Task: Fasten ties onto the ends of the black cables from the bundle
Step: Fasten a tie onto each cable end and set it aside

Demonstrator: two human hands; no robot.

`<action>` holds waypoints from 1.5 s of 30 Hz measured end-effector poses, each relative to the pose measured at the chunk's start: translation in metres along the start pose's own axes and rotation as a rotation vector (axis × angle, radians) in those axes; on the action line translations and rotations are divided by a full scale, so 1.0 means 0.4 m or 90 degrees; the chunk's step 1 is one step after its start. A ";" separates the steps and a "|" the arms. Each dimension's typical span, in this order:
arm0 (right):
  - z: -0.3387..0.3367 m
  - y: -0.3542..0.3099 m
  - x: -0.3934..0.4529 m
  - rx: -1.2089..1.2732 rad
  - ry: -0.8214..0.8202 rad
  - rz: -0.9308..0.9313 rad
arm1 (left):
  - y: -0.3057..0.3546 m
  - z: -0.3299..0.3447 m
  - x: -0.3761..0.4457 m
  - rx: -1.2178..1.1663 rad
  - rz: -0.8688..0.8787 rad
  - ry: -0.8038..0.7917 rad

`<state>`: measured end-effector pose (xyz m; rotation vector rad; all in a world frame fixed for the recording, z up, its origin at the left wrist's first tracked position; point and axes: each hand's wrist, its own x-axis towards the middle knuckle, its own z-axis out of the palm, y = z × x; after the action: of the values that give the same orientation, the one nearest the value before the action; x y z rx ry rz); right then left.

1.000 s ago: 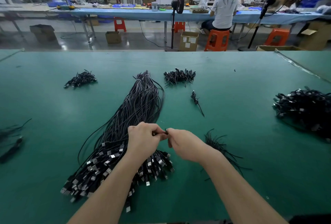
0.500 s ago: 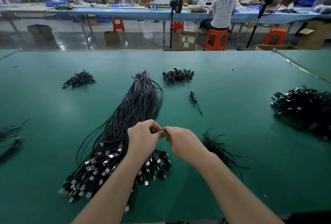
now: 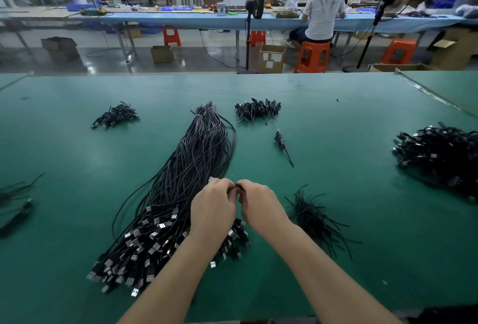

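Grip: left hand (image 3: 213, 207) and right hand (image 3: 261, 204), lower centre of frame, knuckle to knuckle, fingers curled inward, both pinching a small dark item between them. Item mostly hidden; judged a tie being worked round a cable end, though tie and cable cannot be told apart here.

Bundle of black cables (image 3: 196, 168): long loose sheaf lying on the green table (image 3: 336, 259), running from centre frame down to lower left, USB plugs (image 3: 144, 253) fanned at the near end, partly under the left forearm.

Loose ties (image 3: 314, 216): thin black strands heaped just right of the right wrist.

Finished tied coils: small pile (image 3: 257, 110) at upper centre, another (image 3: 115, 116) at upper left, a larger heap (image 3: 439, 153) at right edge, one single coil (image 3: 280, 142) between.

Handling, judged: cables light, limp, springy, prone to tangle; best held just behind the rigid plug. Ties thin, bendable, easily dropped; pinch near the ends and twist.
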<state>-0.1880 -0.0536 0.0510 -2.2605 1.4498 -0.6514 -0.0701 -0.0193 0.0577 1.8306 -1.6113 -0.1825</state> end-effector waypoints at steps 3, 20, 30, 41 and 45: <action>0.008 -0.009 0.002 -0.033 0.034 0.004 | 0.018 -0.003 -0.004 -0.112 -0.080 -0.042; 0.002 -0.032 -0.008 0.044 0.120 -0.056 | 0.034 -0.011 -0.004 -0.668 -0.400 -0.028; -0.001 -0.039 -0.009 0.174 0.095 0.002 | 0.032 -0.009 -0.010 -0.608 -0.325 0.026; -0.029 -0.009 0.008 0.651 0.047 0.201 | 0.019 -0.014 -0.005 -0.502 -0.243 0.017; -0.041 0.002 0.012 0.681 -0.039 0.254 | 0.013 -0.017 -0.009 -0.451 -0.202 0.014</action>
<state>-0.1963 -0.0595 0.0650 -1.1251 1.0620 -0.9115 -0.0717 -0.0133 0.0644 1.4889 -1.0314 -0.7648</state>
